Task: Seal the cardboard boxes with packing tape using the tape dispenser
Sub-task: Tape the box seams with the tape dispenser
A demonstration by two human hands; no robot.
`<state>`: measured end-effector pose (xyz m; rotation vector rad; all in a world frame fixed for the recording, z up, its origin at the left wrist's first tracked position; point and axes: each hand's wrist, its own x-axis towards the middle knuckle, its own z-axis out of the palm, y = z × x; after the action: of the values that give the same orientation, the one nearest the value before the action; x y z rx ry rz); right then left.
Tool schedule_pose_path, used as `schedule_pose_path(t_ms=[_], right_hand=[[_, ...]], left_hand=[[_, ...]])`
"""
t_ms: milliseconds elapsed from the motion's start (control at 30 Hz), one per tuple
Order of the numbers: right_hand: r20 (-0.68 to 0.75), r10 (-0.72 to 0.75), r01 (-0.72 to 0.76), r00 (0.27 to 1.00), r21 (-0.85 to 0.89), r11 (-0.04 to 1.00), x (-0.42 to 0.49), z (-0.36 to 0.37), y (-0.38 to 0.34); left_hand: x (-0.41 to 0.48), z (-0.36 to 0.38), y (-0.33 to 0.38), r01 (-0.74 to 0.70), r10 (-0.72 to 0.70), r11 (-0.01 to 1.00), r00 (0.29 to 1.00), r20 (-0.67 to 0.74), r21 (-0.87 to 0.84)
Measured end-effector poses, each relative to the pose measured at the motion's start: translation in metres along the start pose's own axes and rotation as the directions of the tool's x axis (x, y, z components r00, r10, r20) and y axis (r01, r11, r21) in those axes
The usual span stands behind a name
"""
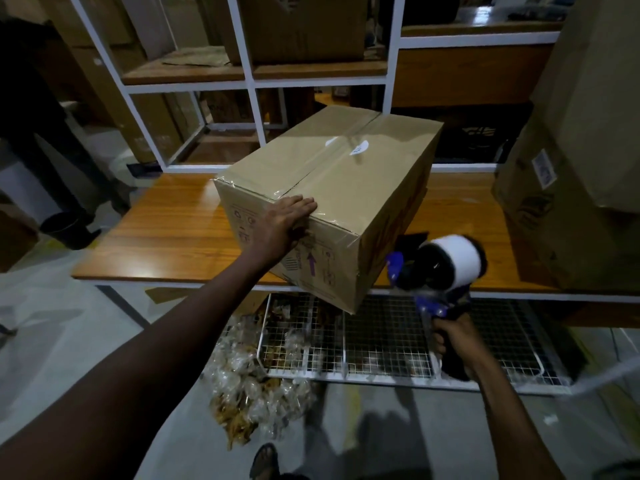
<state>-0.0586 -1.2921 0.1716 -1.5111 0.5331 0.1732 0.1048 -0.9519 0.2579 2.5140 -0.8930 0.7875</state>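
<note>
While your left hand (pixel 287 220) lies flat on the near top edge of the brown cardboard box (pixel 346 174), fingers straight and pressing down the clear tape strip (pixel 332 161), your right hand (pixel 453 344) curls round the handle of the blue tape dispenser with its white roll (pixel 440 268) — clear of the box, just beside its near right corner. The box sits on the orange-brown wooden table (pixel 166 230), overhanging its front edge. The centre seam looks taped — smoothing seems the step in hand; next, bring the dispenser to any untaped edge.

Left hand (pixel 287 221) is pressing flat on the cardboard box (pixel 346 174) at its near edge; right hand (pixel 455 341) is gripping the tape dispenser (pixel 446 271) beside it.
</note>
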Motion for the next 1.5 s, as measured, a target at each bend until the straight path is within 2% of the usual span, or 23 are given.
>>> schedule_pose_path(t_ms=[167,367,467,567,633,700,733,800,867,967,1033,1067,1133,1167,1200,1300,1333,1400,1500], right_hand=[[-0.139,-0.181,0.183,0.974,0.002,0.983,-0.002,0.02,-0.091],[-0.131,-0.304,0.294,0.944,-0.095,0.951,-0.006,0.081,-0.175],[-0.092,-0.329,0.321,0.94,-0.096,0.942,-0.007,0.122,-0.203],[-0.045,-0.302,0.298,0.952,-0.086,0.951,-0.001,0.162,-0.224],[-0.023,-0.329,0.321,0.944,-0.161,0.933,0.007,0.187,-0.235],[-0.003,-0.369,0.361,0.929,-0.205,0.91,0.016,0.209,-0.243],[0.01,-0.386,0.378,0.923,-0.221,0.899,0.021,0.22,-0.246],[0.027,-0.404,0.397,0.914,-0.252,0.883,0.029,0.24,-0.251],[0.032,-0.414,0.407,0.91,-0.256,0.877,0.036,0.256,-0.255],[0.013,-0.431,0.42,0.902,-0.249,0.873,0.046,0.274,-0.261],[-0.007,-0.445,0.427,0.896,-0.266,0.864,0.053,0.282,-0.262],[-0.016,-0.449,0.428,0.893,-0.276,0.861,0.054,0.285,-0.261],[-0.029,-0.449,0.424,0.893,-0.281,0.861,0.057,0.287,-0.259],[-0.03,-0.444,0.421,0.895,-0.269,0.866,0.058,0.288,-0.259],[-0.031,-0.438,0.417,0.898,-0.254,0.873,0.059,0.288,-0.258],[-0.05,-0.429,0.407,0.902,-0.235,0.883,0.063,0.288,-0.256],[-0.057,-0.428,0.405,0.902,-0.236,0.883,0.064,0.288,-0.256],[-0.064,-0.431,0.404,0.9,-0.246,0.881,0.064,0.288,-0.255],[-0.069,-0.432,0.402,0.899,-0.257,0.879,0.064,0.288,-0.253]], left_hand=[[-0.003,0.002,-0.002,-0.013,0.013,1.0,1.0,-0.006,-0.025],[-0.007,-0.004,-0.014,-0.076,0.077,0.994,0.997,0.022,-0.079],[-0.016,-0.018,-0.034,-0.075,0.066,0.992,0.994,-0.088,-0.103],[-0.029,-0.036,-0.064,0.058,-0.118,0.977,0.95,-0.291,-0.206],[-0.036,-0.047,-0.088,0.177,-0.295,0.936,0.865,-0.407,-0.303],[-0.037,-0.052,-0.115,0.322,-0.509,0.841,0.743,-0.434,-0.434],[-0.036,-0.052,-0.129,0.399,-0.63,0.756,0.66,-0.41,-0.519],[-0.032,-0.048,-0.157,0.511,-0.83,0.529,0.477,-0.289,-0.678],[-0.027,-0.041,-0.183,0.539,-0.925,0.309,0.361,-0.116,-0.784],[-0.015,-0.032,-0.199,0.434,-0.934,0.022,0.33,0.136,-0.901],[-0.005,-0.028,-0.194,0.368,-0.904,-0.094,0.357,0.234,-0.925],[-0.003,-0.025,-0.188,0.351,-0.894,-0.118,0.37,0.253,-0.929],[-0.005,-0.016,-0.171,0.361,-0.892,-0.108,0.377,0.251,-0.926],[-0.008,-0.013,-0.161,0.382,-0.892,-0.071,0.39,0.23,-0.921],[-0.012,-0.009,-0.153,0.407,-0.879,-0.008,0.433,0.201,-0.914],[-0.02,0.0,-0.133,0.491,-0.74,0.252,0.653,0.161,-0.834],[-0.021,0.003,-0.13,0.512,-0.701,0.321,0.694,0.164,-0.796],[-0.025,0.003,-0.126,0.541,-0.665,0.41,0.728,0.165,-0.735],[-0.033,-0.003,-0.125,0.54,-0.667,0.487,0.738,0.107,-0.686]])
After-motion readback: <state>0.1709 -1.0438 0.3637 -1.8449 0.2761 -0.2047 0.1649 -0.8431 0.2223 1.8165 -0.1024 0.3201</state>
